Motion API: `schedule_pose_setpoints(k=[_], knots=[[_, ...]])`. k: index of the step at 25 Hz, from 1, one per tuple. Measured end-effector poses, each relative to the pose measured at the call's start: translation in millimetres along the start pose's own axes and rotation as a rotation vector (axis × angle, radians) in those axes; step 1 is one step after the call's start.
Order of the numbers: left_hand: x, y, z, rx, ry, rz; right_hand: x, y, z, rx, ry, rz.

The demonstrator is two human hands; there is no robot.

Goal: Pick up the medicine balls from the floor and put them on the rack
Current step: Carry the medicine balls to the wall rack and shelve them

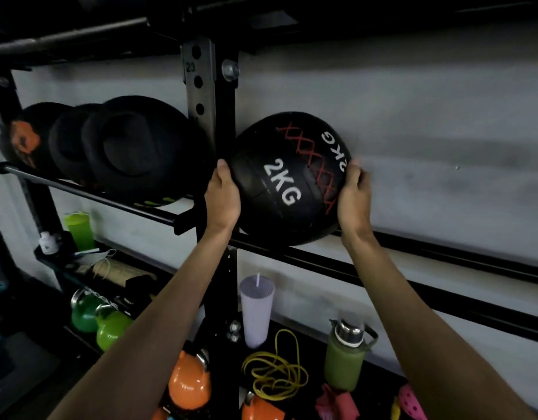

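Note:
A black medicine ball (287, 177) marked "2KG" with red stitching sits on the black rack rails (413, 268), right of the rack's upright post (207, 116). My left hand (222, 195) holds its left side with the fingers curled over the ball. My right hand (354, 198) holds its right side in the same way. Left of the post, three black medicine balls (140, 147) lie in a row on the same shelf level.
Below are a lilac tumbler (256, 310), a green bottle (346, 356), yellow bands (277, 371), orange kettlebells (189, 383) and green kettlebells (101, 319). A grey wall (413, 131) lies behind the rack. A dark bar (65, 37) runs overhead.

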State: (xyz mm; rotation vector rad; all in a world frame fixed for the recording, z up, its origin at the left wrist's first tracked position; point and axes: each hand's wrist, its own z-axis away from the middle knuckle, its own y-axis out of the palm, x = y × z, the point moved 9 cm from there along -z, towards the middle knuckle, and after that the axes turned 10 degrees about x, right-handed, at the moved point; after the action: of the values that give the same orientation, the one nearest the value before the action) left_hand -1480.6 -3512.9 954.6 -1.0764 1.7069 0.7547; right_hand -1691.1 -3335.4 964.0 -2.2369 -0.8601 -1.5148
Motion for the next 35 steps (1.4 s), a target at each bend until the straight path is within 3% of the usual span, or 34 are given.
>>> schedule_pose_setpoints(k=[4,14,18,20,22,26,31,35], knots=[[-11,-2,-11,-0.134,0.095,-0.149,-13,6,-11,0.028,0.072,0.071],[12,2,20,-0.063,0.075,-0.088,-9,-12,19,0.027,0.0,0.084],[2,19,106,-0.174,0.281,-0.184,7,-46,75,-0.041,-0.121,0.285],[-3,52,163,-0.143,0.409,-0.281,12,-81,114,-0.08,-0.2,0.405],[6,98,219,-0.006,0.453,-0.356,8,-129,164,-0.094,-0.226,0.49],[42,196,334,0.349,0.32,-0.468,-18,-250,290,-0.142,-0.115,0.746],[54,338,544,0.824,0.232,-0.524,-54,-428,491,-0.147,0.327,1.104],[58,420,719,1.181,0.278,-0.589,-46,-537,642,-0.253,0.654,1.137]])
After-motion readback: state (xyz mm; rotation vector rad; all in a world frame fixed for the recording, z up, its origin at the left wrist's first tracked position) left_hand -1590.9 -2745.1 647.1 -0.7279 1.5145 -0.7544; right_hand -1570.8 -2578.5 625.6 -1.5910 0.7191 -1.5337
